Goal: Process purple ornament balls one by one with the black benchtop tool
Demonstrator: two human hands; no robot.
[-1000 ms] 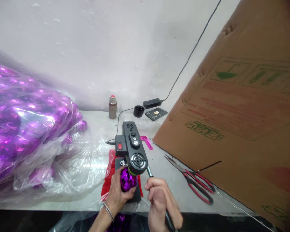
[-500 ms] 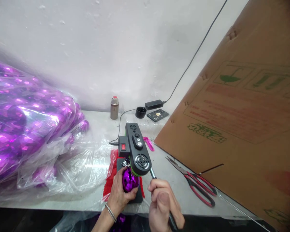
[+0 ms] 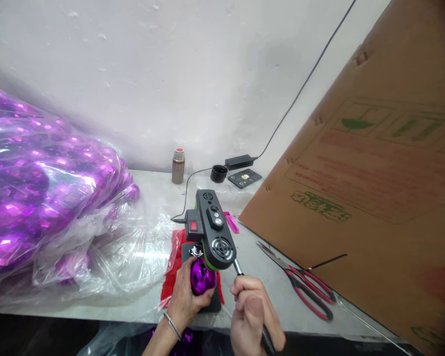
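Note:
Low in the middle of the head view, my left hand (image 3: 185,296) is wrapped round a shiny purple ball (image 3: 203,278). The ball sits under the front end of a black and green bench machine (image 3: 217,227) with a red switch and round vents. Its dark base (image 3: 212,302) rests on a red cloth (image 3: 170,283). To the right, my right hand (image 3: 257,311) is closed round the machine's lever handle (image 3: 267,341), a metal rod with a black grip. Where ball and machine meet is partly hidden.
A clear plastic bag of purple balls (image 3: 40,198) fills the left. Scissors (image 3: 300,282) lie beside a large cardboard box (image 3: 356,188) on the right. Behind the machine are a flask (image 3: 178,167), a black cup (image 3: 218,174), a power adapter (image 3: 239,161) and a dark flat card (image 3: 244,178).
The whole scene has shifted slightly to the right in view. Both hands keep their holds on the ball and the lever handle.

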